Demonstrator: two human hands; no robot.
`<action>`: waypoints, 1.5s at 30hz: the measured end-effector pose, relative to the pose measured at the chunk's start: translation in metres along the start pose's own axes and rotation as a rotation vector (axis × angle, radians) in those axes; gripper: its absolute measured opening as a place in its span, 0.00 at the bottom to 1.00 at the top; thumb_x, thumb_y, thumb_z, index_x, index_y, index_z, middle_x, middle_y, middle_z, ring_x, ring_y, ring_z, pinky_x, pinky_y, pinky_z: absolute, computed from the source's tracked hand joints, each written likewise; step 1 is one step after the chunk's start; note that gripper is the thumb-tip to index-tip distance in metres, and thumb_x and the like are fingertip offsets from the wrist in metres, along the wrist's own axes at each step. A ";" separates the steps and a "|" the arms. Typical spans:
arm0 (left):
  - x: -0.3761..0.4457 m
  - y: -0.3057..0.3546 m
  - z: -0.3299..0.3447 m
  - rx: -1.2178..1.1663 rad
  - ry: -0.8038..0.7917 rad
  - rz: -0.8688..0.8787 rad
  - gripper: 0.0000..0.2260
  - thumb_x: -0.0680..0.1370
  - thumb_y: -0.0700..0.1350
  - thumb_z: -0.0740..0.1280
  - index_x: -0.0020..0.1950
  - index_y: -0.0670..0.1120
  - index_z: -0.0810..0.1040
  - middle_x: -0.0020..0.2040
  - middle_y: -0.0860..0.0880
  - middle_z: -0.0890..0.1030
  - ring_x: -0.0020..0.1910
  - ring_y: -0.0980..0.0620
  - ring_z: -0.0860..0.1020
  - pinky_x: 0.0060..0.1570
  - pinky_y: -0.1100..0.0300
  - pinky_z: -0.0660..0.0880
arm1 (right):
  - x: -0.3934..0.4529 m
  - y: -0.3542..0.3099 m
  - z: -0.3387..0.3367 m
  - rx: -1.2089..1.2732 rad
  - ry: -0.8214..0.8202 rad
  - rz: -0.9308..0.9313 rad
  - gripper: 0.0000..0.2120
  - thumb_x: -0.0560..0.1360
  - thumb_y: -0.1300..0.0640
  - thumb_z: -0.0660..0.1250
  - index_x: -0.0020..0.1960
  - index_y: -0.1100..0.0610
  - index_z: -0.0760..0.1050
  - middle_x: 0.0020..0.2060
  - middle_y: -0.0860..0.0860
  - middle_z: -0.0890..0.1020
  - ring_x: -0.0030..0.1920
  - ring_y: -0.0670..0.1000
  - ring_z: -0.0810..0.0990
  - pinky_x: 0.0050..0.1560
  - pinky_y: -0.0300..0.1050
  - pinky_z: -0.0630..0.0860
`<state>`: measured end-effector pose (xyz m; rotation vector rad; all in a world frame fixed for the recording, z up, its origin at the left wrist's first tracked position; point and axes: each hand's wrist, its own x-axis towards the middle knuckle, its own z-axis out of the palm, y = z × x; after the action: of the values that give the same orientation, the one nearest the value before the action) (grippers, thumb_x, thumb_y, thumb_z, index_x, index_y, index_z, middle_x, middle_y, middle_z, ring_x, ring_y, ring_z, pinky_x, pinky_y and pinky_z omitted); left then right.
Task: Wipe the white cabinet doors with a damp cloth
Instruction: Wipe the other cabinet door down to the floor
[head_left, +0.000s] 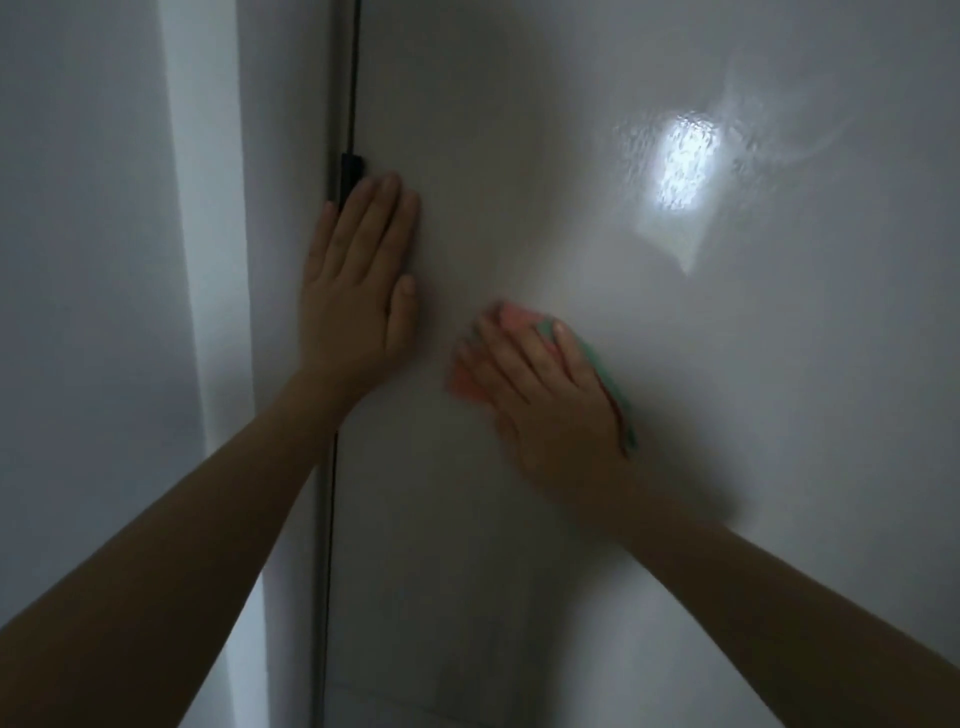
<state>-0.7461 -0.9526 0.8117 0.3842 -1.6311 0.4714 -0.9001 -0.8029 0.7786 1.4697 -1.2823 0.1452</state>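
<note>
A white cabinet door fills the centre and right of the frame, seen close up in dim light. Low in the middle of the frame, a pink and green cloth lies flat against the door, its pink edge showing at the left of the fingers and a green edge along the right. The right hand covers most of the cloth and presses it to the surface with fingers straight and spread. This hand and the cloth are blurred, so the wipe appears to be in mid-stroke, though its direction cannot be told.

Left of centre, the left hand rests flat and open on the door's left edge, fingers pointing up, holding nothing and seemingly steadying the door. Its fingertips reach a small black fitting on the dark vertical gap that separates this door from a white panel at the left of the frame.

In the upper right, a bright reflection shows a streaky, wet-looking sheen.

The step in hand is wiping the door's middle. The next move likely calls for keeping even pressure while sweeping the cloth towards the lower part of the door.
</note>
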 end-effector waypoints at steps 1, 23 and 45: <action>0.000 0.007 0.000 -0.013 -0.012 -0.036 0.23 0.80 0.45 0.52 0.72 0.36 0.66 0.72 0.37 0.66 0.73 0.41 0.63 0.72 0.43 0.56 | -0.021 0.013 -0.003 -0.018 -0.028 -0.012 0.26 0.74 0.56 0.63 0.72 0.54 0.67 0.72 0.53 0.66 0.72 0.56 0.65 0.73 0.54 0.52; 0.023 0.166 0.031 -0.153 -0.067 -0.522 0.31 0.77 0.51 0.52 0.75 0.33 0.54 0.75 0.33 0.54 0.76 0.36 0.52 0.73 0.45 0.42 | -0.164 0.183 -0.052 -0.085 0.064 0.630 0.26 0.79 0.54 0.49 0.75 0.61 0.59 0.74 0.62 0.60 0.75 0.62 0.56 0.74 0.61 0.49; 0.053 0.243 0.071 -0.191 0.118 -0.509 0.26 0.79 0.48 0.52 0.73 0.35 0.61 0.74 0.36 0.62 0.74 0.41 0.57 0.73 0.44 0.50 | -0.054 0.219 -0.076 -0.181 0.010 -0.052 0.25 0.79 0.51 0.54 0.75 0.55 0.62 0.74 0.54 0.63 0.74 0.58 0.60 0.73 0.58 0.56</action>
<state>-0.9357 -0.7797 0.8395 0.5936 -1.3843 -0.0456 -1.0452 -0.6650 0.9078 1.3440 -1.2154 0.0011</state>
